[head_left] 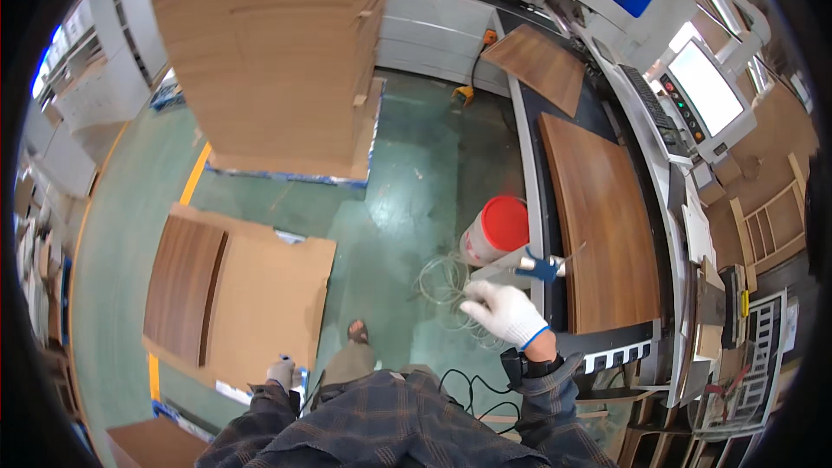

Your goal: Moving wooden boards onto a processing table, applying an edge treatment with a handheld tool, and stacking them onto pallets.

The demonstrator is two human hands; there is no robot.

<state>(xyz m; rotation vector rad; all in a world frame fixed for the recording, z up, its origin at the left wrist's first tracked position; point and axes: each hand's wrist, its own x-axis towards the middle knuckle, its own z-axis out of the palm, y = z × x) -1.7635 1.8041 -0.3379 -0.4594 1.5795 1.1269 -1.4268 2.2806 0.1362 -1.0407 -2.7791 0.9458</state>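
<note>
My right hand point(505, 310), in a white glove with a blue cuff, hangs beside the machine's near edge. Its fingers are loosely bent and apart, with nothing visible in them. Just above it, a blue-wrapped nozzle-like tool point(542, 268) with a thin tip lies at the edge of a wood-grain panel point(602, 221), and the hand does not touch it. Low at my left side is my gloved left hand point(281, 372); its fingers are too small and hidden to read. Beyond it, another wood-grain panel point(184, 290) lies on a cardboard sheet point(269, 295).
A white bucket with a red lid point(505, 222) stands against the machine, beside coiled clear hose point(444, 282). A tall cardboard-wrapped stack point(286, 61) rises ahead. A smaller panel point(539, 65) rests farther along the machine bed. At right are a monitor point(706, 87) and keyboard point(652, 108).
</note>
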